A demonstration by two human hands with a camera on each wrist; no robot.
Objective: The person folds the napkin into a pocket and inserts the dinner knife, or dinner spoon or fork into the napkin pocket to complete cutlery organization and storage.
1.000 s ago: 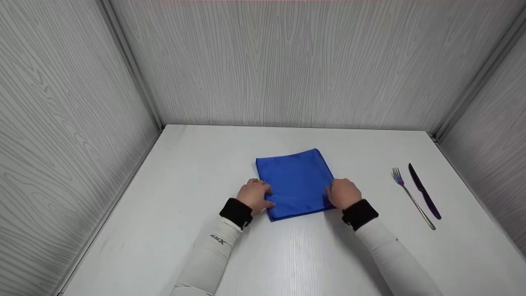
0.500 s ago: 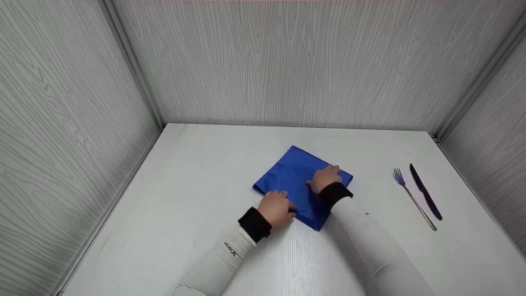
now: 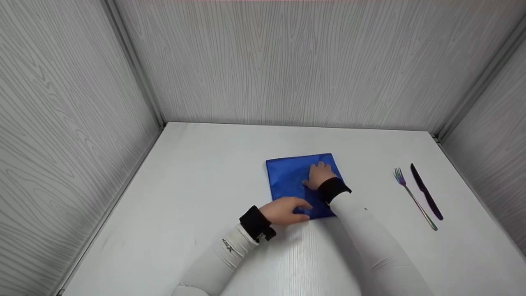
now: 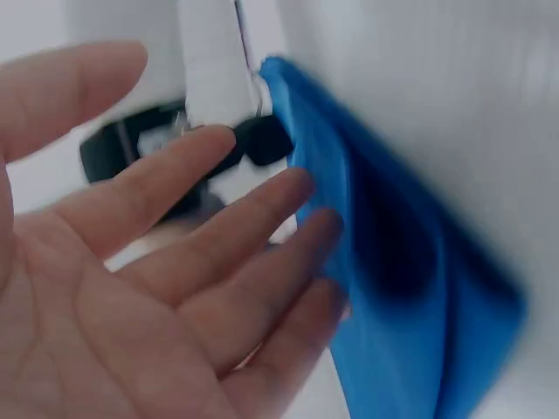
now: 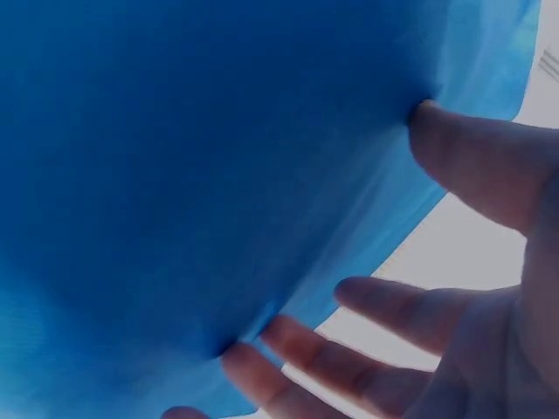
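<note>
A folded blue cloth (image 3: pixel 287 176) lies around the middle of the white table (image 3: pixel 205 176). The right hand (image 3: pixel 319 176) rests on it, fingers spread, probably to steady it. The left hand (image 3: pixel 284 211), fingers apart and gripping nothing, overlaps its near edge; contact is unclear. Tabletop spreads widely leftward; rightward, a gap separates cloth from fork (image 3: pixel 418 204), then knife (image 3: pixel 425 190).

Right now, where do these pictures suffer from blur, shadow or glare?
Head view: fork and knife fairly clear, a shadow beside the right sleeve, pale glare on the table at bottom middle; left wrist view: the folds of the cloth blurred, the left hand clearer; right wrist view: dark shade across the cloth, the right hand dim.
</note>
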